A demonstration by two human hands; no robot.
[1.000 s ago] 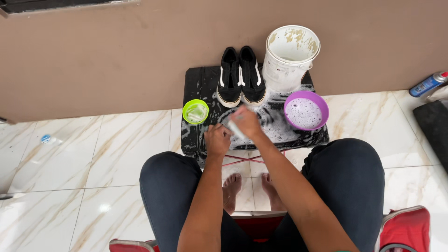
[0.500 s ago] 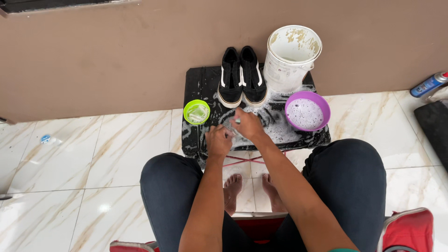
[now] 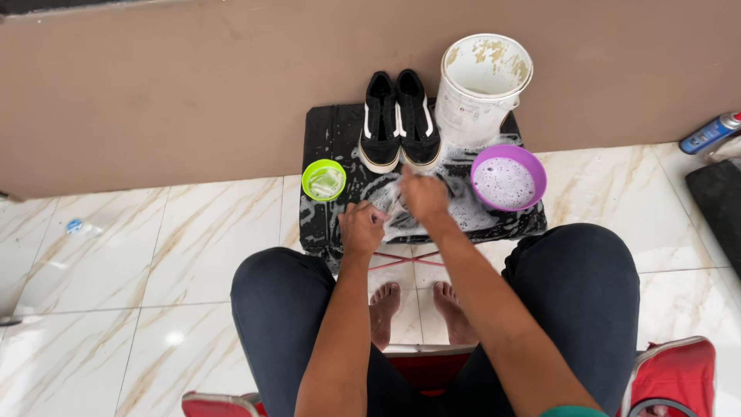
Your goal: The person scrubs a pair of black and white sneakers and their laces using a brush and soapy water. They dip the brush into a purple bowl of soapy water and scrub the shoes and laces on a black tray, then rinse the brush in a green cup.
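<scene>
My left hand (image 3: 361,228) and my right hand (image 3: 423,194) are both closed on a small white soapy item (image 3: 392,208), stretched between them over a wet black mat (image 3: 330,131). What the item is cannot be made out under the foam. Foam covers the mat around my hands. A pair of black shoes with white stripes (image 3: 400,120) stands just beyond my right hand, toes toward me. A purple bowl of suds (image 3: 508,179) sits to the right, and a small green bowl (image 3: 323,180) lies left of my left hand.
A white bucket (image 3: 485,83) stands at the mat's back right against the brown wall. A blue spray can (image 3: 710,133) lies far right beside a dark mat (image 3: 718,205). My bare feet (image 3: 417,309) rest on the marble floor between my knees, above a red stool (image 3: 670,371).
My right hand has shifted slightly up and to the right along the white item, in a small rubbing motion. My left hand has stayed in place.
</scene>
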